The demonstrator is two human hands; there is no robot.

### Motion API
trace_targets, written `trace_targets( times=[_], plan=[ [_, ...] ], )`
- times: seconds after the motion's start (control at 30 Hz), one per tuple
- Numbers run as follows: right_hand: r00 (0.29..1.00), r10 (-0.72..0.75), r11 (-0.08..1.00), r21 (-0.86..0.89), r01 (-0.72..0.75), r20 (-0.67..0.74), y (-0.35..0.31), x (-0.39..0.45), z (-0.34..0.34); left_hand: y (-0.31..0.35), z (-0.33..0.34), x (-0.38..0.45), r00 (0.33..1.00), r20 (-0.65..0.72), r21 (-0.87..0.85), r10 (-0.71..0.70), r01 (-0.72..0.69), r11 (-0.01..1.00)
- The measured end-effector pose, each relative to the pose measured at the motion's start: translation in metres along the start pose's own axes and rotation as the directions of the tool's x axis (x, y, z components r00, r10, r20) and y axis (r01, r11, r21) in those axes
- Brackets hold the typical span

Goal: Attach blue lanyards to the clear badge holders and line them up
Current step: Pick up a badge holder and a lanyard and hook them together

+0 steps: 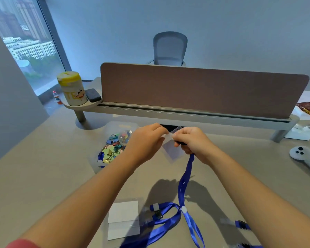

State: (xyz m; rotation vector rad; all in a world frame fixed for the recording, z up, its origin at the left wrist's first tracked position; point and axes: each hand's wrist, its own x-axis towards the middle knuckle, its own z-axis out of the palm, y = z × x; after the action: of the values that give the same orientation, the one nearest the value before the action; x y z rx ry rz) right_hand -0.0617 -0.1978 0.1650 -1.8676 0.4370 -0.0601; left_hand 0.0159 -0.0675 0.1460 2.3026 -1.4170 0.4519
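I hold a clear badge holder (172,148) up above the desk between both hands. My left hand (147,140) pinches its top left edge. My right hand (191,142) grips the black clip end of a blue lanyard (185,178) against the holder's top. The lanyard's ribbon hangs down to the desk and loops near the front edge. On the desk near me lie more clear badge holders (123,219) with white inserts, and further blue lanyards (166,214) with clips beside them. Another lanyard clip (242,224) shows under my right forearm.
A clear box (113,145) of coloured binder clips sits left of my hands. A brown divider screen (195,90) on a raised shelf closes the desk's far side. A wipes canister (72,88) stands at the shelf's left end. A white controller (305,158) lies at right.
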Motion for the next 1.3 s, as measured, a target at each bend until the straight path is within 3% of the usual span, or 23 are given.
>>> trace_targets(
  times=[0.37, 0.7, 0.8, 0.93, 1.07, 1.3],
  plan=[
    [0.995, -0.097, 0.978, -0.183, 0.103, 0.039, -0.008, -0.001, 0.001, -0.001, -0.008, 0.000, 0.997, -0.039, 0.133, 0.061, -0.055, 0.990],
    [0.968, -0.250, 0.823, -0.532, 0.197, -0.029, -0.009, -0.001, 0.010, -0.004, -0.008, 0.005, 0.983, 0.104, -0.030, -0.149, 0.153, 0.988],
    [0.981, -0.188, 0.874, -0.465, 0.143, -0.052, -0.009, 0.002, 0.011, -0.006, -0.006, 0.001, 0.980, 0.058, -0.059, -0.192, 0.196, 0.979],
    [0.995, -0.085, 0.955, -0.288, 0.069, -0.043, -0.009, 0.003, 0.013, -0.005, -0.008, -0.006, 0.993, -0.066, 0.012, -0.096, 0.097, 0.995],
    [0.999, -0.043, 0.986, -0.164, 0.038, -0.031, -0.009, 0.005, 0.016, -0.004, -0.007, -0.009, 0.996, -0.041, 0.125, -0.075, 0.079, 0.989],
    [1.000, -0.003, 0.989, -0.145, 0.000, -0.020, -0.006, 0.004, 0.019, -0.003, -0.013, -0.004, 0.999, -0.031, 0.142, -0.015, 0.019, 0.990]
  ],
)
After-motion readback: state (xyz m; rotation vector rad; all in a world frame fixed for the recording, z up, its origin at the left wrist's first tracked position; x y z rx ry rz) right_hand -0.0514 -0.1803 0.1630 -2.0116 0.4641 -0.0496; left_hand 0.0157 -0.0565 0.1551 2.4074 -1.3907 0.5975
